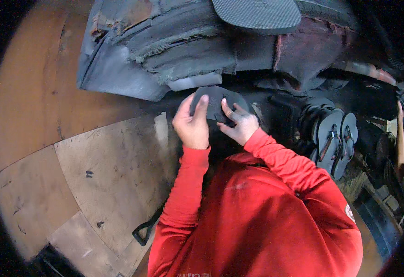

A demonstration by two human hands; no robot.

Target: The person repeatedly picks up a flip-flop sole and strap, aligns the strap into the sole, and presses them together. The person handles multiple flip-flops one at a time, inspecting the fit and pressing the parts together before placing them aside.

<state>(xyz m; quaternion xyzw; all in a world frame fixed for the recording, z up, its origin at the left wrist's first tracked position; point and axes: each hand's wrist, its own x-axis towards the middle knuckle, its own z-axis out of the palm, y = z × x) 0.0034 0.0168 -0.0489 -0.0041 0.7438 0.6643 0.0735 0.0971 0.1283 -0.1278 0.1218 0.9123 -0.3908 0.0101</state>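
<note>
A dark grey rubber sole piece is held flat in front of me, against the lower edge of a worn, padded machine body. My left hand grips its left side, thumb laid over the top. My right hand holds its right side with the fingers pressed on the surface. Both arms wear red sleeves. Another textured dark sole sits at the top of the view above the machine.
A stack of finished dark flip-flops stands to my right. A wooden worktable made of joined boards spreads to my left. A black handle sticks out near my left elbow. Dark clutter fills the far right.
</note>
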